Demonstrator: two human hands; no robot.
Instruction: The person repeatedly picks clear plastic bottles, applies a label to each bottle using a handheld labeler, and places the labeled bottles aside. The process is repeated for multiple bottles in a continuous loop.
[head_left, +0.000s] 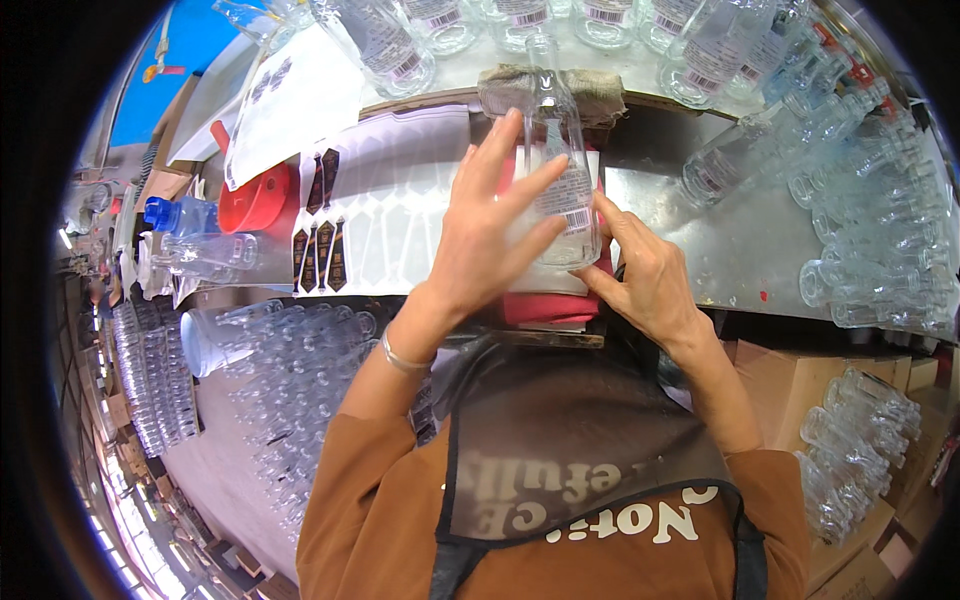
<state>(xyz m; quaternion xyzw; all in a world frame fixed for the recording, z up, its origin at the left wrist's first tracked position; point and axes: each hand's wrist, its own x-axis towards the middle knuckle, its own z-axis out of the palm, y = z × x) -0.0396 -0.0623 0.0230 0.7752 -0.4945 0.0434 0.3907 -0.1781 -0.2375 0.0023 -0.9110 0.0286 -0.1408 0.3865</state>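
Note:
A clear glass bottle [562, 190] with printed text and a barcode label lies before me, its neck pointing away over a folded grey-beige cloth [603, 92]. Beneath its base shows a red cloth pad [545, 310]. My right hand [650, 275] grips the base end between thumb and fingers. Spread fingers of my left hand [490, 225] reach over the bottle's left side, slightly blurred; whether they touch the glass I cannot tell. Just left of that hand lies a sheet of stickers [385, 195], where several dark tie-shaped stickers [325, 255] remain among pale outlines.
Several labelled bottles [520, 22] stand along the back shelf. Many clear bottles [870, 215] lie stacked at the right. A red plastic scoop [265, 200] and a blue-capped bottle [180, 216] sit at the left. More bottles [305, 375] stand below left; a cardboard box [785, 385] is lower right.

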